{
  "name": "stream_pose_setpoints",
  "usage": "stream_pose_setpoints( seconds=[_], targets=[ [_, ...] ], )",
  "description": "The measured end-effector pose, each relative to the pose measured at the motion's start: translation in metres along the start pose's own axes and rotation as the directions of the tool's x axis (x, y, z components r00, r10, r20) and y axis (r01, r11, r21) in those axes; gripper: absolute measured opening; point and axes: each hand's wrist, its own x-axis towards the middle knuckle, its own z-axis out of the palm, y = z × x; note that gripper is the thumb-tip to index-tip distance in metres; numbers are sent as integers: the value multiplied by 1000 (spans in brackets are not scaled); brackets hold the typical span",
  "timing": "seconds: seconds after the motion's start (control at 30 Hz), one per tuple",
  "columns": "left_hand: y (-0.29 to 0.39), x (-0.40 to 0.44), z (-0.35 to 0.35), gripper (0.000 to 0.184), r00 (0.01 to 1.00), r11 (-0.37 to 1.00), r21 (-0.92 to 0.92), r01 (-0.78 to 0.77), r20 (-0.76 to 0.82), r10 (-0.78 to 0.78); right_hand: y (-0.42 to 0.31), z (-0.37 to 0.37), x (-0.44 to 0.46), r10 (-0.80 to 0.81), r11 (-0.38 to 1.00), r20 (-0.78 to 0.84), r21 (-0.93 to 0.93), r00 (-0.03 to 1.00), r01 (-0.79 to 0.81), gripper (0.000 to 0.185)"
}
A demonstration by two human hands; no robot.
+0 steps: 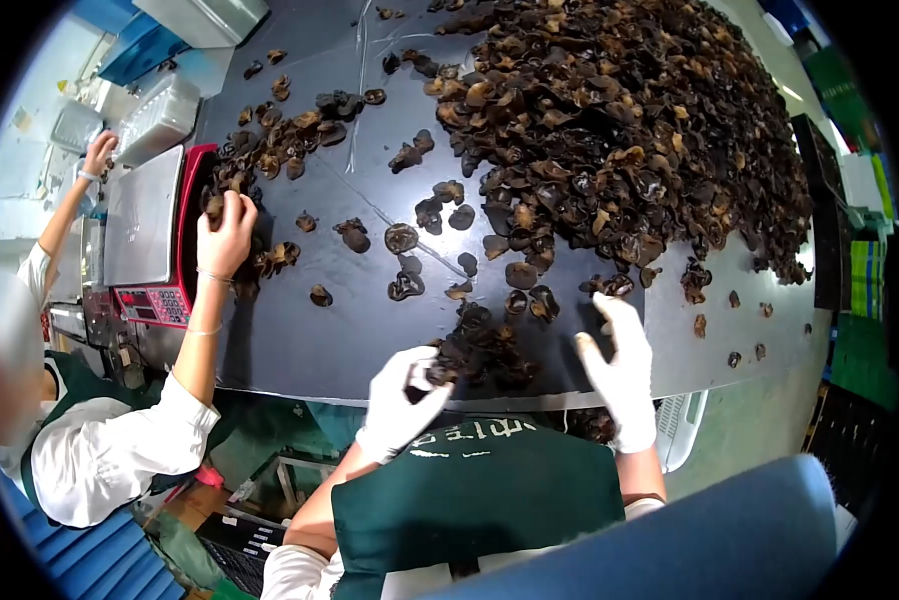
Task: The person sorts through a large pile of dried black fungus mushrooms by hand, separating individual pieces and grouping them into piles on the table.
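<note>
My left hand (400, 402), in a white glove, is closed on a dark wood ear mushroom (438, 374) at the near edge of the table. Right beside it lies a small heap of wood ear mushrooms (485, 350). My right hand (622, 375), also gloved, is open, thumb and fingers apart. Its fingertips are close to a brown wood ear piece (610, 286); whether they touch it I cannot tell. Other loose pieces, among them a curled one (543, 303), lie between my hands and farther up.
A large pile of wood ear mushrooms (630, 120) covers the far right of the dark table (320, 345). At left, a co-worker's bare hand (228, 235) grasps a piece beside a red scale (150, 225). Clear plastic boxes (158, 118) stand behind it.
</note>
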Motion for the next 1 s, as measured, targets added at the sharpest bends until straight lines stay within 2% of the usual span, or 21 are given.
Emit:
stream_pose_setpoints(
  seconds=[0.07,0.1,0.13,0.17,0.2,0.23,0.27,0.33,0.43,0.47,0.53,0.6,0.63,0.67,0.73,0.77,0.8,0.83,0.87,0.93,1.0],
  targets=[
    [25,12,19,59,911,986,-17,-168,380,162,10,-14,3,-4,998,-39,-62,999,1,43],
    [34,14,30,62,817,977,-168,-130,540,202,9,-18,5,-14,998,-36,-62,999,12,40],
    [46,13,42,58,759,965,-182,-187,596,260,8,-22,6,-25,998,-34,-63,999,23,37],
    [41,17,50,54,715,903,-93,-420,578,392,6,-22,5,-13,999,6,-39,1000,13,34],
    [28,23,58,51,641,781,-1,-624,572,512,2,-20,4,0,1000,47,-14,999,1,31],
    [24,35,64,46,597,650,102,-753,521,610,-1,-15,2,-21,1000,88,3,996,21,26],
    [23,41,61,48,609,562,296,-772,597,522,0,-6,0,-83,996,128,-31,988,88,25],
    [27,47,53,60,744,438,602,-668,560,364,12,29,-4,-233,967,184,-62,955,248,29],
    [1,62,28,74,848,344,777,-527,456,271,-6,71,-1,-167,959,259,-183,951,218,41],
    [-13,66,15,69,859,365,788,-495,381,343,-6,84,-1,-163,962,263,-172,951,212,37],
    [-28,71,-11,61,896,364,849,-383,246,370,-3,97,3,-217,969,203,-75,955,237,30],
    [-34,74,-32,52,924,412,880,-236,72,376,-8,87,9,-37,957,202,289,979,-24,23],
    [-31,71,-37,48,901,443,877,-187,-27,434,-9,75,12,101,894,280,396,955,-210,23],
    [-26,69,-38,44,834,395,892,-220,-39,551,-13,60,13,151,811,253,522,956,-266,22],
    [14,64,-27,41,817,533,710,-461,106,566,5,36,11,168,912,108,360,980,-196,23],
    [38,62,-11,39,827,534,663,-524,246,506,17,26,9,171,928,88,320,981,-190,22],
    [49,56,9,40,782,444,652,-615,429,453,28,17,7,170,942,67,283,983,-182,22],
    [46,54,31,44,682,456,508,-731,525,510,33,10,7,195,944,47,264,980,-200,22],
    [26,47,56,54,570,289,503,-814,599,563,37,6,6,220,944,27,246,975,-220,22],
    [-28,44,103,67,408,79,450,-890,704,581,42,3,5,253,935,41,247,967,-255,24],
    [-25,62,121,64,469,251,396,-883,738,486,36,5,7,235,953,31,188,972,-236,26]
  ],
)
